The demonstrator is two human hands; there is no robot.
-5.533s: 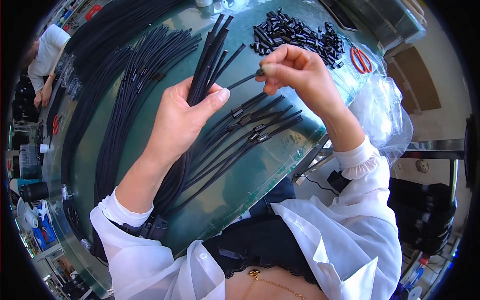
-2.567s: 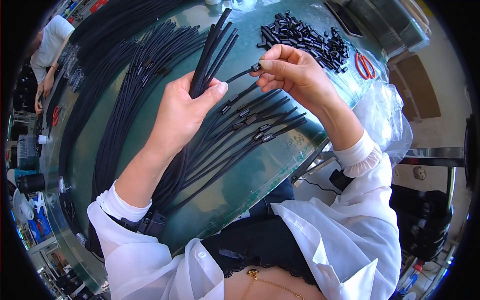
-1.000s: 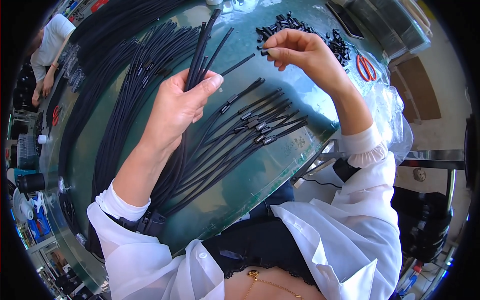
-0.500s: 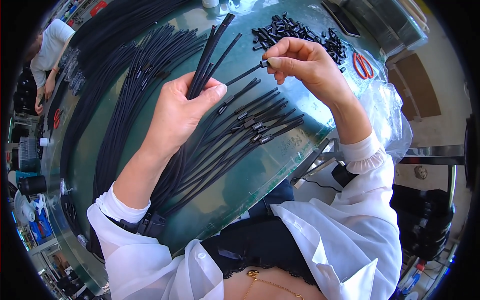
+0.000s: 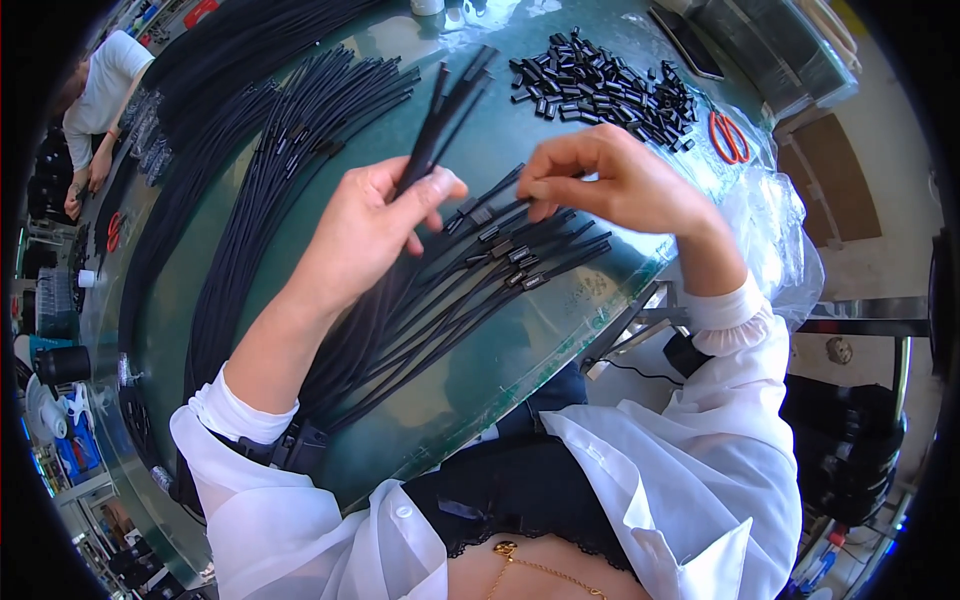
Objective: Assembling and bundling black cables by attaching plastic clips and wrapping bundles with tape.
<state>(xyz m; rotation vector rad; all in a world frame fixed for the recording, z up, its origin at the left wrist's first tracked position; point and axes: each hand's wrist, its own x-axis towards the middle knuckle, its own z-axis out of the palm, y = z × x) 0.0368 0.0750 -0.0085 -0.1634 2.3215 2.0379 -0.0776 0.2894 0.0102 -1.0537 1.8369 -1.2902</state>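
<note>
My left hand [image 5: 365, 225] is closed around a bundle of black cables [image 5: 440, 125], whose cut ends stick up past the thumb; its other fingers are slightly blurred. To its right, my right hand [image 5: 600, 185] is lowered with thumb and forefinger pinched together, at the end of a thin black cable among those fanned out on the table. The fingers partly hide that cable's tip. Several of the fanned cables carry small black sleeves [image 5: 519, 255] near their ends. Behind my right hand lies a heap of loose black sleeves [image 5: 600, 88].
Red-handled scissors [image 5: 728, 138] and a dark phone [image 5: 685, 42] lie right of the heap. Long bunches of black cables [image 5: 235, 200] cover the green table's [image 5: 480, 350] left side. Clear plastic film [image 5: 765, 230] hangs at the right edge. Another person [image 5: 100, 90] works at far left.
My right hand has moved down from near the sleeve heap to the fanned cables, bringing a sleeved cable down with it. My left hand's fingers have loosened slightly around the bundle.
</note>
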